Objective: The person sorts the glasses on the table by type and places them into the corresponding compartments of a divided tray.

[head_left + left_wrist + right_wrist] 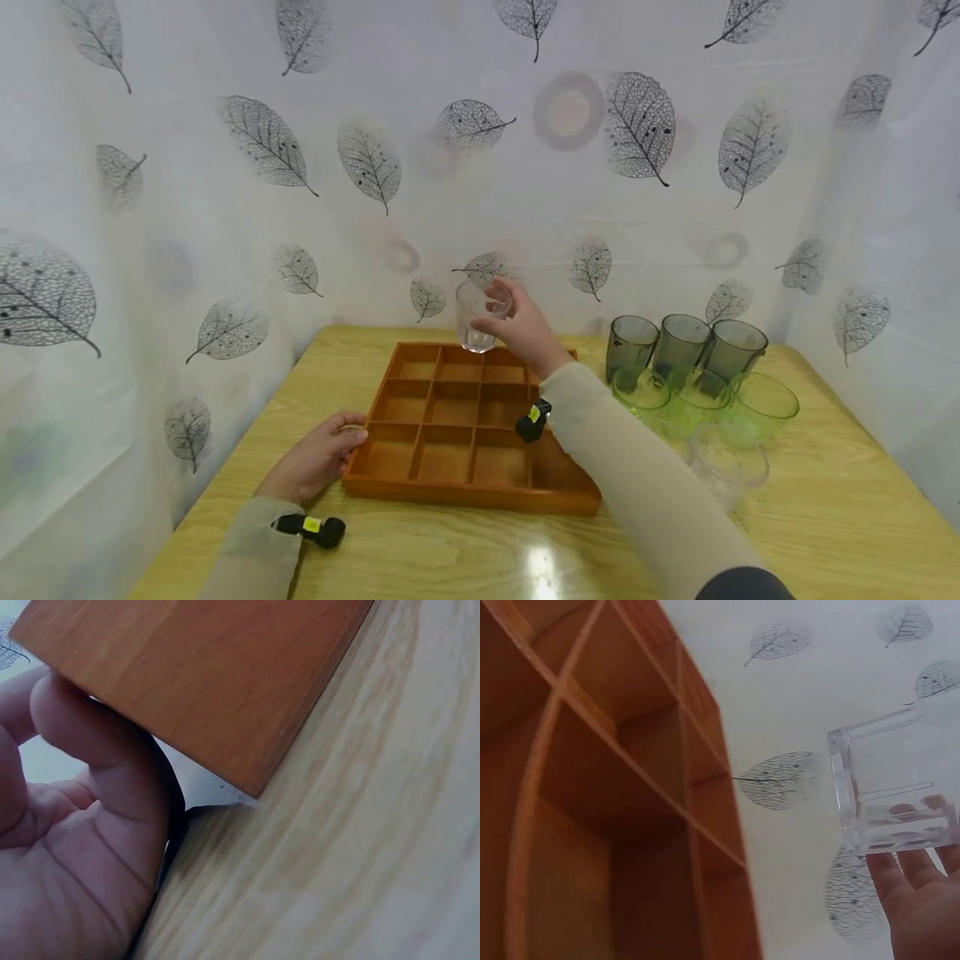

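From where I stand, the person's right hand point(528, 329) has a clear glass point(471, 321) up in the air, its fingers and thumb clamped on the glass's side. The glass is about upright, mouth up, and apart from the wooden box point(465, 494); seen from the head, it overlaps the box's far row, though I cannot tell whether it is right above those compartments.

The left hand point(321, 454) is down at the box's left side, its fingers loosely bent and touching the outer wall, not wrapped round it. The box sits flat on the wood-grain counter point(420, 558), split into square compartments in three rows, a few of them hidden behind the right sleeve point(645, 475).

Over to the right of the box, three dark grey cups point(678, 346) stand in a row at the back. Three green cups point(693, 404) stand just in front of them, and nearer the person there is more clear glassware point(723, 467), too see-through to count. A pale curtain point(420, 50) printed with dark leaves hangs behind it all.
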Tool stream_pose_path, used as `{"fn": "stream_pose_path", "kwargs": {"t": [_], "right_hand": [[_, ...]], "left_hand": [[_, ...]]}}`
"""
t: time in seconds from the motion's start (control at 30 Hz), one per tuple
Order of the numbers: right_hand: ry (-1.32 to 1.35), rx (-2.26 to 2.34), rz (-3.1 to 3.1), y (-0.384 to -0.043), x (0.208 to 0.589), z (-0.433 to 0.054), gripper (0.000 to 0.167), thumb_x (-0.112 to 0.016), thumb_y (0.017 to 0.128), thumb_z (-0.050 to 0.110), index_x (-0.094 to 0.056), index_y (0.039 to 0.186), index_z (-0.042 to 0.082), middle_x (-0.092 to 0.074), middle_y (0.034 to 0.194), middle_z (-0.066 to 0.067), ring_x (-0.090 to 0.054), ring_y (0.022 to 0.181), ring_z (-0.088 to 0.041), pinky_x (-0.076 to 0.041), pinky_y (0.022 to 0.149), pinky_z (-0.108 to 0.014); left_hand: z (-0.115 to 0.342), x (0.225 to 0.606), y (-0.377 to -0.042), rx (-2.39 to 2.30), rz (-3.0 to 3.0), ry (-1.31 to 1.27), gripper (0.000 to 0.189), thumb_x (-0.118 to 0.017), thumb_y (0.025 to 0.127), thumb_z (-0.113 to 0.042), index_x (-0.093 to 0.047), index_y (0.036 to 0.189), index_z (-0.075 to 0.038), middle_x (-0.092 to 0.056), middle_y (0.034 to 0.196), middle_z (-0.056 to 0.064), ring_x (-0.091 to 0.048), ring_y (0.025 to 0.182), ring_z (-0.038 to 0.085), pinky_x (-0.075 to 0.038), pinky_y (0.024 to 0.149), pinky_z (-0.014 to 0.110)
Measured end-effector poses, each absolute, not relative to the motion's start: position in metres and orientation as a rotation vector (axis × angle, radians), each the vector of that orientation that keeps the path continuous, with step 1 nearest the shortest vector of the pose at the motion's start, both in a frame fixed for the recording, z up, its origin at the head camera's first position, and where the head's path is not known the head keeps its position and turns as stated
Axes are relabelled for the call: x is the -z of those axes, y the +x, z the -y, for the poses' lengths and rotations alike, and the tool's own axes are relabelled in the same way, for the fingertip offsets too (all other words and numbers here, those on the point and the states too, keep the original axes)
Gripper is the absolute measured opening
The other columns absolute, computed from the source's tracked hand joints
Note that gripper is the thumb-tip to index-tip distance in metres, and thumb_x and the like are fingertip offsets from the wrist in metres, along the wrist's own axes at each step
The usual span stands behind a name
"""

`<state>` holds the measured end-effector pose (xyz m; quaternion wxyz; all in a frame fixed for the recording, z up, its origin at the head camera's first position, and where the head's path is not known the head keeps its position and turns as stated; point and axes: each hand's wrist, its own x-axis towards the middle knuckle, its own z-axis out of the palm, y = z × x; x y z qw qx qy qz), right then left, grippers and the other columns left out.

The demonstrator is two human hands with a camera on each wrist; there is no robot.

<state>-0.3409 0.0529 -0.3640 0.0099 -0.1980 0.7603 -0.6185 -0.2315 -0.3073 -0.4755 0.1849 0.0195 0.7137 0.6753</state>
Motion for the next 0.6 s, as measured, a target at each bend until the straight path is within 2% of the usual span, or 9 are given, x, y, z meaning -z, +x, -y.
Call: {"fn": "stream_pose_path", "kwargs": {"t": [0.37, 0.6], "right_hand": [[-0.518, 2.004, -2.305, -0.350, 0.412, -0.024, 0.092, -0.083, 0.087, 0.029, -0.026, 0.157, 0.009, -0.044, 0.152, -0.010, -0.047, 0.137, -0.027, -0.041, 0.109, -0.045], [-0.498, 1.978, -2.305, -0.351, 0.428, -0.017, 0.093, -0.084, 0.086, 0.029, -0.027, 0.157, 0.009, -0.045, 0.150, -0.012, -0.049, 0.134, -0.029, -0.041, 0.109, -0.046]], "left_hand": [[0.308, 0.472, -0.230, -1.890, -2.007, 0.051, 0.034, -0.056, 0.106, -0.021, -0.040, 0.131, -0.006, -0.051, 0.091, -0.001, -0.045, 0.070, 0.012, -0.040, 0.058, 0.025], [0.307, 0.471, -0.230, -1.885, -2.013, 0.048, 0.036, -0.056, 0.106, -0.020, -0.039, 0.133, -0.005, -0.052, 0.092, 0.000, -0.045, 0.070, 0.011, -0.041, 0.058, 0.025]]}}
